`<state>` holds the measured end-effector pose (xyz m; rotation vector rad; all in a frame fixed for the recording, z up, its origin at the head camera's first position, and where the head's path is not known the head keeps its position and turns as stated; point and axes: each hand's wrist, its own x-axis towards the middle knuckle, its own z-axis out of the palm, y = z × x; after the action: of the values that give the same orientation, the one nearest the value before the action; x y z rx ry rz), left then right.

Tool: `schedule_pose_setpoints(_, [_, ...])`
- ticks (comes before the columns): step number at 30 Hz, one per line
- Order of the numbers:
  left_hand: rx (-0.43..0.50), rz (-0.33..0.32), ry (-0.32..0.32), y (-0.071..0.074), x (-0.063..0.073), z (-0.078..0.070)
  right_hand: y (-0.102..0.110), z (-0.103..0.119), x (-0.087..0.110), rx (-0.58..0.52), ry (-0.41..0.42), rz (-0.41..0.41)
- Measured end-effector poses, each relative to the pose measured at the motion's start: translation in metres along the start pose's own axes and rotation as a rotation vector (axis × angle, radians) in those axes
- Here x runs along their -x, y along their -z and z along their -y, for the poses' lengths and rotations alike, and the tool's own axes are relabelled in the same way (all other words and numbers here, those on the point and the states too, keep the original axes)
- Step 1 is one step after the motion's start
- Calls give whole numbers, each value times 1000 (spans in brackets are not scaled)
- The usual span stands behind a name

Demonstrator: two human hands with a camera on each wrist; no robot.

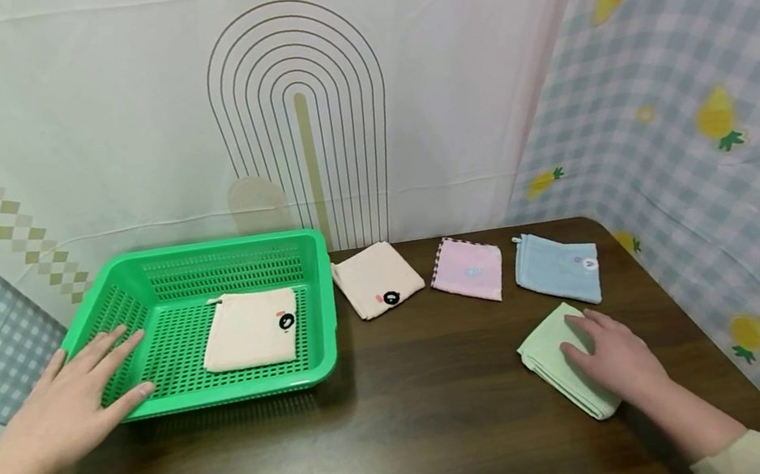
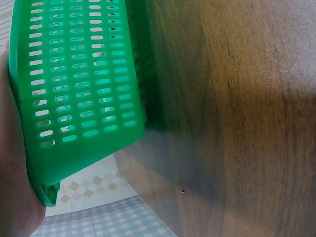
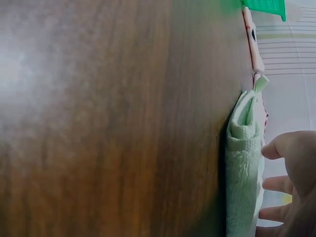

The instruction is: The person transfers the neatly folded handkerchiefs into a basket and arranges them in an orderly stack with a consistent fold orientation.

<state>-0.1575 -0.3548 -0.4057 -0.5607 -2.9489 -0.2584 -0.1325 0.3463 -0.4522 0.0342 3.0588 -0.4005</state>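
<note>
My left hand (image 1: 79, 396) lies over the left front corner of a green plastic basket (image 1: 226, 393), fingers spread and fairly straight across its rim. Inside the basket lies a folded cream towel (image 1: 246, 331) with a small black face patch. At the right, my right hand (image 1: 614, 353) is over a folded light green towel (image 1: 552, 350), its fingers slightly bent and apart. In the right wrist view the fingertips (image 3: 269, 150) come right up to the top of the green towel (image 3: 242, 182), whose folded layers and loop show.
Along the back of the brown table (image 1: 409, 429) lie another cream towel (image 1: 374, 275), a pink towel (image 1: 469, 269) and a blue towel (image 1: 557, 268), all folded. A white patterned cloth (image 1: 447, 96) hangs behind, and a checked cloth (image 1: 753, 214) borders the right edge.
</note>
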Motion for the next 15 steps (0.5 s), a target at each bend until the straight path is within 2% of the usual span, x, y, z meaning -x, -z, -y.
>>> schedule_pose_setpoints(15, [-2,-8,-3,1,0,0,6,-10,-11,-2,-23,134])
